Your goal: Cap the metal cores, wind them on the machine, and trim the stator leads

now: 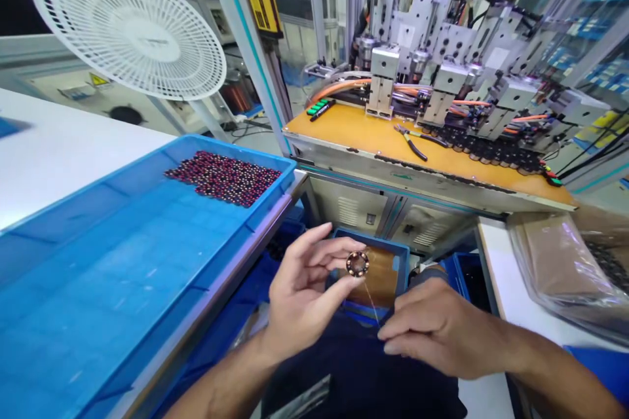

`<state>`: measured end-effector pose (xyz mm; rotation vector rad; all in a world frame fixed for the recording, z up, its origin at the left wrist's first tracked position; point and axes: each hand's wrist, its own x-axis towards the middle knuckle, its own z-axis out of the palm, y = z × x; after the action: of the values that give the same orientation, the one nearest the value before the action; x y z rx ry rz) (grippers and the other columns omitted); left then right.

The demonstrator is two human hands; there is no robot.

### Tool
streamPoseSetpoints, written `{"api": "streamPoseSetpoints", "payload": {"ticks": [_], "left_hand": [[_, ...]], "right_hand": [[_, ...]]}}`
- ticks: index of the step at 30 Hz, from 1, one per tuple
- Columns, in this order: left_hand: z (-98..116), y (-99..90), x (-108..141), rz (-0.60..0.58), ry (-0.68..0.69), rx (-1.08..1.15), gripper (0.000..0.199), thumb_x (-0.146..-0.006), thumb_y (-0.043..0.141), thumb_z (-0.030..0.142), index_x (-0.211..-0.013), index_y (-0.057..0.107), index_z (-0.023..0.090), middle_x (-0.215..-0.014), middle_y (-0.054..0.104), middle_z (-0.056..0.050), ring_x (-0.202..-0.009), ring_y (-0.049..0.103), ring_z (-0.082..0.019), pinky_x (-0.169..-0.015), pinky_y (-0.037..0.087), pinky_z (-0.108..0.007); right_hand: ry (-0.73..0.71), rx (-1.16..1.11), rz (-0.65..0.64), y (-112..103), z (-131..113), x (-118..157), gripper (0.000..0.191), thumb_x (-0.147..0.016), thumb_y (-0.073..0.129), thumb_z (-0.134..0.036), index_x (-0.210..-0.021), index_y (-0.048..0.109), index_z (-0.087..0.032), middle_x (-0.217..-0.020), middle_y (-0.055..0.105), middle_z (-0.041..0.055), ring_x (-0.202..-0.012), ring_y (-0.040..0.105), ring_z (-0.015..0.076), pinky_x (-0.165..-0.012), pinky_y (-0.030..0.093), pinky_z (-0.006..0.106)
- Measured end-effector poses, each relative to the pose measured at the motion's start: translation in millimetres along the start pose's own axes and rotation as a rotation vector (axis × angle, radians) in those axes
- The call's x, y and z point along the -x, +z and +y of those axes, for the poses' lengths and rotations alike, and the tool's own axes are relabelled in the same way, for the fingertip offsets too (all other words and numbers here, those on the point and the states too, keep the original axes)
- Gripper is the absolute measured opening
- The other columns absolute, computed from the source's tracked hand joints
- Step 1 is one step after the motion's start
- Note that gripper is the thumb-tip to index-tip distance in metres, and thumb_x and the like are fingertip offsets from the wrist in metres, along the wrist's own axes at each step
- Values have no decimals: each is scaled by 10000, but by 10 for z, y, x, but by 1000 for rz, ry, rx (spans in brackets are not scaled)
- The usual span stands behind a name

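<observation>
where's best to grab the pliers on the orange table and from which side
Probably by the handles of the pliers, coming from the near side of the table. They are spread open, and one points toward that near side, while the jaws point away to the left. The machine stands close behind, so the far side looks tighter.

I saw a coppery metallic glint on the small ring (349, 266) in my left hand (301, 288); the blue tray (147, 275) looked smooth plastic, the white worktop (88, 134) smooth, the clear bag (553, 255) glossy, crinkled plastic.
</observation>
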<state>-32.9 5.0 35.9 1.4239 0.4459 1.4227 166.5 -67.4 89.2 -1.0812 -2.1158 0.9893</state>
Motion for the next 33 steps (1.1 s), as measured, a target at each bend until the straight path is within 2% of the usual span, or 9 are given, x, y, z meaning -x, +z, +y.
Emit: {"api": "streamPoseSetpoints", "payload": {"ticks": [4, 7, 10, 15, 21, 24, 28, 31, 33], "left_hand": [[-33, 23, 106, -70, -40, -12, 697, -831, 665, -27, -1378, 515, 379, -1143, 768, -25, -970, 751, -134, -848, 611, -210], [-67, 34, 165, -105, -68, -1, 631, -879, 648, 40, -1387, 514, 390, -1173, 760, -49, -966, 757, -151, -852, 617, -230], [-83, 61, 152, -56, -87, 17, 642, -844, 717, 83, -1370, 534, 402, -1144, 757, -54, -939, 761, -171, -819, 631, -247], [-102, 56, 74, 12, -157, 122, 595, -799, 784, 135, -1294, 593, 402, -1007, 743, -14, -758, 740, -117, -696, 622, -188], [-149, 6, 140, -63, -157, 126, 665, -816, 741, 53, -1367, 535, 363, -1067, 767, -40, -824, 752, -126, -780, 613, -205], [-116, 23, 139, -98, -212, 185, 655, -826, 727, 37, -1352, 554, 387, -1088, 775, -27, -866, 755, -124, -810, 605, -200], [-55, 2, 74, -128, -397, 334, 451, -815, 752, 70, -1167, 704, 348, -1060, 782, -26, -873, 767, -159, -799, 614, -221], [-43, -40, 42, -190, -470, 329, 302, -799, 764, 69, -1014, 778, 281, -1089, 763, -48, -853, 758, -148, -787, 605, -203], [-49, -47, 37, -227, -470, 301, 278, -811, 758, 93, -1027, 786, 266, -1127, 737, -70, -893, 737, -138, -790, 586, -180]], "right_hand": [[228, -440, 273, 47, 108, -91, 345, -735, 845, -438, -921, 695, -189, -818, 675, 17, -676, 579, 117, -621, 471, 243], [315, -753, 372, 155, 177, -224, 336, -764, 806, -459, -788, 621, -178, -719, 609, -14, -617, 524, 95, -568, 421, 223], [303, -832, 438, 333, 222, -308, 362, -780, 791, -469, -732, 585, -175, -691, 575, -18, -601, 471, 88, -549, 368, 218], [255, -923, 607, 599, 269, -240, 367, -846, 733, -470, -708, 556, -179, -641, 511, -31, -589, 448, 96, -610, 364, 255], [348, -900, 533, 492, 205, -190, 390, -767, 817, -473, -882, 584, -182, -798, 539, -15, -740, 480, 115, -678, 377, 246], [333, -888, 529, 473, 217, -201, 359, -823, 768, -470, -807, 557, -181, -779, 520, -18, -734, 462, 110, -688, 369, 250], [323, -886, 562, 493, 271, -131, 310, -900, 688, -451, -808, 572, -179, -760, 520, -19, -721, 452, 108, -688, 358, 258], [334, -812, 497, 397, 236, -92, 309, -899, 689, -463, -853, 583, -176, -781, 538, -12, -731, 464, 110, -679, 369, 253], [348, -776, 435, 310, 178, -109, 331, -878, 708, -477, -862, 577, -173, -783, 554, -10, -716, 468, 106, -655, 374, 244]]}}
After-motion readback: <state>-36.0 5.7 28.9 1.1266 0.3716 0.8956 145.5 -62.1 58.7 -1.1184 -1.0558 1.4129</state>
